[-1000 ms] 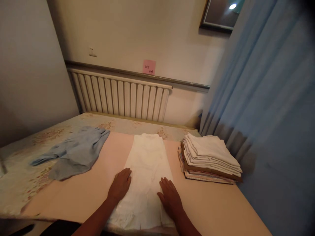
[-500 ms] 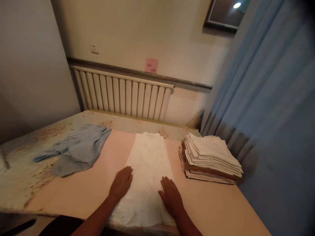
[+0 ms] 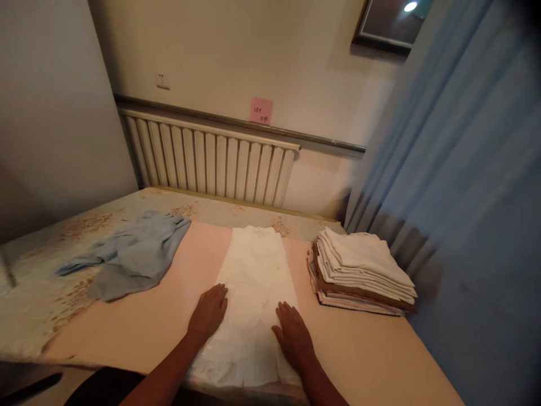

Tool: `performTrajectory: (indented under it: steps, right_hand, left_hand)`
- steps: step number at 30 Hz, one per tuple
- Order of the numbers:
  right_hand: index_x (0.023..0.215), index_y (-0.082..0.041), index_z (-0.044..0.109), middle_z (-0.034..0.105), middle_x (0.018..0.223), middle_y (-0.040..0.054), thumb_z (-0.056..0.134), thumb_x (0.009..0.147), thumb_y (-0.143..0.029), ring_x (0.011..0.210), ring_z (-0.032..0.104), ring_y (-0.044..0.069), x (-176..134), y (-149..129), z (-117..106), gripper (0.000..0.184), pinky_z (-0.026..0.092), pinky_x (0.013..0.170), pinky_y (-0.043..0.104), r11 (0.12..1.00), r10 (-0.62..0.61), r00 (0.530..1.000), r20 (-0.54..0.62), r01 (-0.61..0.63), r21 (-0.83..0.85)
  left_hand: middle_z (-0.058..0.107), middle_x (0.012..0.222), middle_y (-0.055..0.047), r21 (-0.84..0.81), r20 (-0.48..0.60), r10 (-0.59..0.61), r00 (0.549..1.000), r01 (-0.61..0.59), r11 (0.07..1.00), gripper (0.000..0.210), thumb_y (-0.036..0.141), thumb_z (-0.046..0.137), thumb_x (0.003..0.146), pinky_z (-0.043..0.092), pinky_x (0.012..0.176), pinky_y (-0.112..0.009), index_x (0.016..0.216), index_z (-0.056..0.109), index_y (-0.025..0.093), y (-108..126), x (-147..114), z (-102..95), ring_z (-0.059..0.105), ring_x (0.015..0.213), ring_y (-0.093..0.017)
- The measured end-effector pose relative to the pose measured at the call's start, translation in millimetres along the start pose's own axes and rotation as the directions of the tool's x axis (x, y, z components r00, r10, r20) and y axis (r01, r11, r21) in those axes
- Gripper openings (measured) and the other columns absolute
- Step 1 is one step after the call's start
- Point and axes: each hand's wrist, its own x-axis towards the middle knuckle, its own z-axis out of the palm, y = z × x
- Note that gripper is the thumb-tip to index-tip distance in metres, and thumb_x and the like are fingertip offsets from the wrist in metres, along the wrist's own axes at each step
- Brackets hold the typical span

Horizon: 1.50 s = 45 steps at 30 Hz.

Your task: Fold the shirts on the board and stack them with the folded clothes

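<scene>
"Where is the white garment?"

"White garment directly before me, flat, lengthwise, on the pink sheet. Narrow end toward the wall, wide end at the near edge."

"And your hands?"

"Both released, palms down. My left hand lies over its left edge; my right hand over its right edge, thumb pointing inward. Fingers extended, cloth between them."

"Any writing about?"

"One pink note on the wall, just above the rail. Two short handwritten lines in dark ink, the lower set to the right. First mark looks like a 2 (the rest is too small for me to swear to)."

"Other cloth?"

"Blue garment to the left, crumpled, partly on the pink sheet, partly on the floral cover. Folded stack to the right: pale layers on top, a brown one beneath, more pale and patterned edges at the bottom. Blue curtain beyond it."
</scene>
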Motion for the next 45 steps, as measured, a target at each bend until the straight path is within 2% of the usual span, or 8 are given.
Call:
performTrajectory:
  steps: [6,11,24,34,45]
  right_hand:
    - [0.129,-0.018,0.055,0.055,0.136,0.0082,0.051,0.091,-0.03,0.131,0.046,0.023,0.8,-2.5,-0.6,0.04,0.039,0.109,0.044,0.999,0.04,0.999,-0.026,-0.039,0.017]
    - [0.131,-0.017,0.053,0.053,0.138,0.0089,0.052,0.09,-0.028,0.132,0.045,0.024,0.7,-1.3,-2.1,0.042,0.039,0.109,0.045,1.0,0.015,1.0,0.014,-0.015,-0.002]
    - [0.132,-0.017,0.053,0.053,0.137,0.0093,0.051,0.091,-0.029,0.131,0.045,0.024,-1.3,0.5,0.7,0.042,0.039,0.109,0.045,1.0,0.0,1.0,-0.008,0.0,-0.005]
    - [0.132,-0.016,0.052,0.053,0.138,0.0095,0.05,0.092,-0.029,0.132,0.044,0.025,-0.2,1.4,0.6,0.043,0.039,0.109,0.046,1.0,-0.001,1.0,0.022,0.001,-0.014]
    - [0.131,-0.018,0.053,0.054,0.137,0.0085,0.052,0.09,-0.029,0.131,0.045,0.024,-0.3,0.4,-0.9,0.043,0.039,0.109,0.045,1.0,0.01,1.0,-0.002,-0.01,0.004]
  left_hand:
    - [0.062,0.128,-0.011,-0.018,-0.009,-0.006,1.0,0.006,1.0,0.036,0.029,0.041,0.091,0.038,0.107,-0.045,0.118,0.062,0.017,-1.5,-0.5,1.7,0.054,0.122,-0.024]
    - [0.062,0.128,-0.011,-0.012,-0.001,-0.01,1.0,0.01,1.0,0.037,0.029,0.04,0.091,0.038,0.107,-0.044,0.119,0.061,0.017,-0.7,-0.2,0.8,0.053,0.122,-0.024]
    - [0.061,0.129,-0.011,-0.01,0.022,-0.018,1.0,0.018,1.0,0.037,0.029,0.04,0.091,0.037,0.107,-0.045,0.119,0.06,0.017,-1.3,0.4,1.2,0.052,0.123,-0.024]
    - [0.061,0.129,-0.011,-0.022,0.011,-0.016,1.0,0.016,1.0,0.036,0.028,0.04,0.09,0.037,0.107,-0.045,0.119,0.06,0.018,-1.9,0.0,2.4,0.052,0.123,-0.024]
    - [0.062,0.127,-0.011,-0.02,-0.004,-0.009,1.0,0.009,1.0,0.036,0.027,0.039,0.09,0.038,0.106,-0.045,0.118,0.061,0.018,-1.4,0.5,1.9,0.054,0.122,-0.024]
